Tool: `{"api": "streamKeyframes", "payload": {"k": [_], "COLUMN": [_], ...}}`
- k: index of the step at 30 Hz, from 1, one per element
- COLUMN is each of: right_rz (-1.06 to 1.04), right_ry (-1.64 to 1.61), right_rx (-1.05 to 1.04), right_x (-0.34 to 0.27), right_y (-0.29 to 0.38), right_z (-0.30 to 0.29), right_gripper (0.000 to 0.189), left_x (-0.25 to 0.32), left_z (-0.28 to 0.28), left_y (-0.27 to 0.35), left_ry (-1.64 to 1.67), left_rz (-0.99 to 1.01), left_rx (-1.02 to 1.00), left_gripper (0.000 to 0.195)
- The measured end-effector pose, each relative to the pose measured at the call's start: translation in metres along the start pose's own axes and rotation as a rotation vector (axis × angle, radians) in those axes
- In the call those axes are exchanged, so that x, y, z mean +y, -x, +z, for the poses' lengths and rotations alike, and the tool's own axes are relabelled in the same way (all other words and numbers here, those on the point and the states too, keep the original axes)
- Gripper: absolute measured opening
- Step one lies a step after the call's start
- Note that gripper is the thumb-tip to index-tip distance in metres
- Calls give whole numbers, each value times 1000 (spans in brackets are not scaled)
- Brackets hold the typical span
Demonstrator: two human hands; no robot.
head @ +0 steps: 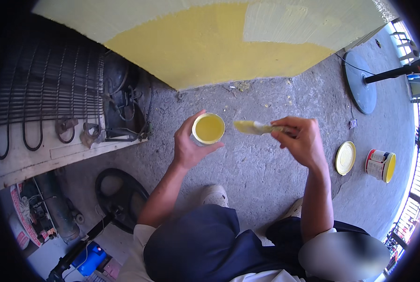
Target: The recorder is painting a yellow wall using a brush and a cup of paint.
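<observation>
My left hand grips a small round can of yellow paint around its side. To the right of the can, my right hand holds a paintbrush by its handle, its yellow-coated bristles pointing left towards the can but apart from it. Ahead stands a low wall, painted yellow across its lower part, with a paler coat above and at upper right. On the floor at right lie a round yellow-smeared lid and a plastic paint tub on its side, yellow inside.
A refrigerator's rear condenser grille is at left, with tubing beside it. A black round fan base stands near my left arm. Another round base with a pole stands at right. A blue device sits at lower left.
</observation>
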State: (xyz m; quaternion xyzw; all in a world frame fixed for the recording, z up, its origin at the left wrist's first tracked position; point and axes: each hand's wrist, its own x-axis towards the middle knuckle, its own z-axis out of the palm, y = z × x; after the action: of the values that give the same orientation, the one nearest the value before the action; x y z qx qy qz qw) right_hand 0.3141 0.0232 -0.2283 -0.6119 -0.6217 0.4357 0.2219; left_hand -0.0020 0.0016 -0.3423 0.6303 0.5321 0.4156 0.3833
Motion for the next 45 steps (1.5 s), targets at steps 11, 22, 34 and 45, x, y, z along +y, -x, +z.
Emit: {"api": "streamKeyframes", "payload": {"k": [11,22,34,45], "right_rz": [-240,-447,-157,51], "right_ry": [-487,40,-258,-709], "right_rx": [366,202,241,327], "right_x": [-45,-47,-23,-3], "right_y": [25,11,14,17], "right_z": [8,67,50,73], "right_gripper": [29,17,17,23], "left_x": [14,38,41,37], "left_z": [3,15,21,23], "left_y": [-4,-1,1,1], "left_ry": [17,-358,-327,-303], "left_rz": [39,281,197,148], "left_rx": [37,35,6,155], "left_gripper": [94,89,87,86]}}
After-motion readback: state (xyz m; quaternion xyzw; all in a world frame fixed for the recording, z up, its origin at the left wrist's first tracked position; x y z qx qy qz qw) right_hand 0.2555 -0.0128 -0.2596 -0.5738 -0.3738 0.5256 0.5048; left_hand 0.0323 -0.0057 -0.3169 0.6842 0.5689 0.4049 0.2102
